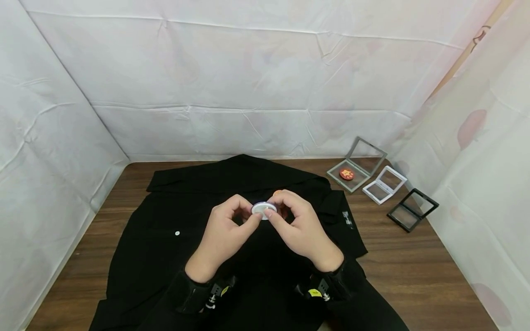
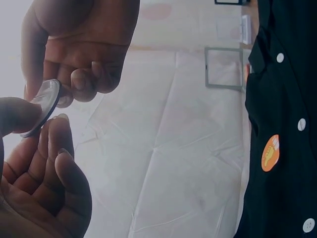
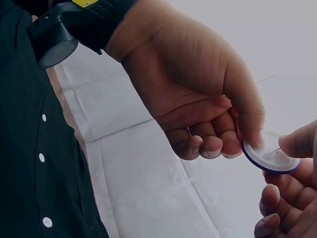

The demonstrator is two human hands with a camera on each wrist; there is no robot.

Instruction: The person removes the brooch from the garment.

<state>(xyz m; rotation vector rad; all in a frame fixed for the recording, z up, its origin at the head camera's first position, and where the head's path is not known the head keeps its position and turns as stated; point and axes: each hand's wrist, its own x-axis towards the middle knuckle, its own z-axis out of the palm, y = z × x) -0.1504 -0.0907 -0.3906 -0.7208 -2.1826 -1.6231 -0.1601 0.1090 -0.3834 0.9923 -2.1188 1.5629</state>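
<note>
Both hands meet over a black shirt (image 1: pixel 153 239), holding a round pin badge (image 1: pixel 259 208) with its white back up and a purple-blue rim. My left hand (image 1: pixel 225 232) pinches the badge's left edge between thumb and fingers. On the other side, my right hand (image 1: pixel 304 225) grips it, thumb at the thin metal pin on the white back (image 3: pixel 278 159). The badge's front faces away. An orange badge (image 2: pixel 271 153) with a yellow figure sits on the shirt front near its white buttons (image 2: pixel 301 124); in the head view the right hand mostly covers it.
At the back right stand three open hinged cases: a grey one (image 1: pixel 353 187) holding a red and yellow badge (image 1: pixel 346 174), a white one (image 1: pixel 376 198) and a black one (image 1: pixel 403 224). White curtains (image 1: pixel 248 82) border the brown wooden table (image 1: pixel 414 276).
</note>
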